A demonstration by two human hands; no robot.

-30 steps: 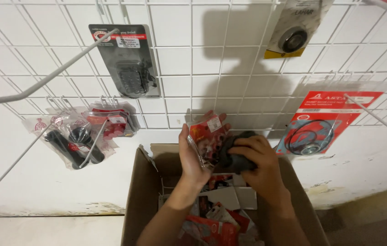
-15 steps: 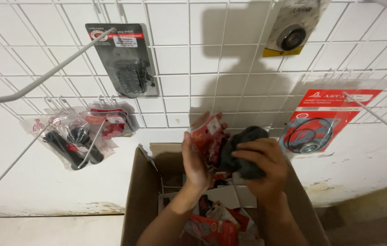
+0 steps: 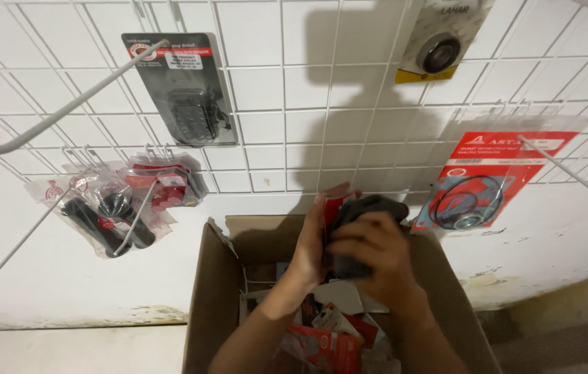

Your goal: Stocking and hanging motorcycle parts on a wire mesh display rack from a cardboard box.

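From my head camera, both my hands are raised above the open cardboard box (image 3: 204,305), in front of the white wire grid wall (image 3: 273,104). My left hand (image 3: 311,242) is curled around the red-backed packet (image 3: 332,204), fingers pressed on its edge. My right hand (image 3: 370,246) is closed over the packet's black part (image 3: 370,208). More red and white packets (image 3: 328,332) lie in the box below. A black carded part (image 3: 183,90) and a red gasket card (image 3: 488,180) hang on the grid.
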